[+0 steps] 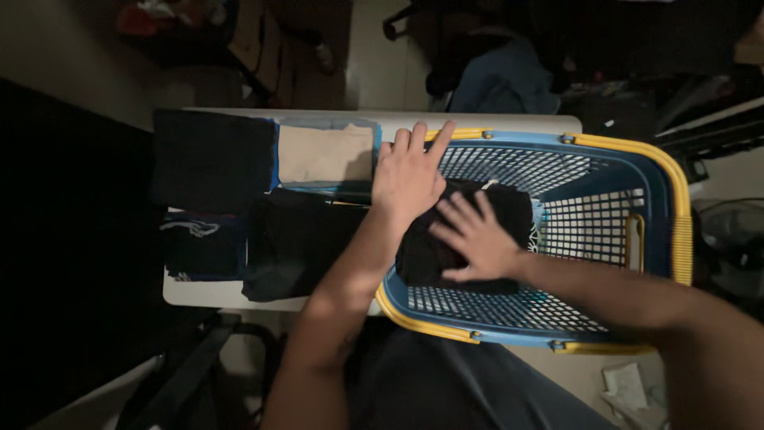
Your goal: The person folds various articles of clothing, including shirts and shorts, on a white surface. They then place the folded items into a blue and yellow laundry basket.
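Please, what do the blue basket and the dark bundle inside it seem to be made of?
The basket looks like moulded plastic: a rigid blue lattice wall and a smooth yellow rim. The dark bundle under the right hand seems soft, matte cloth, folded and yielding; the dim light hides its weave.

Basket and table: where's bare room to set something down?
Free: the basket floor right of the dark folded garment, out to the far wall. Thin white table strip along the near edge, below the folded piles. Crowded: table left of the left hand; right hand covers the garment.

You see folded dark clothes (213, 159), a tan piece (325, 154) on the white bench (191, 291), and a blue heap (503, 80) behind.
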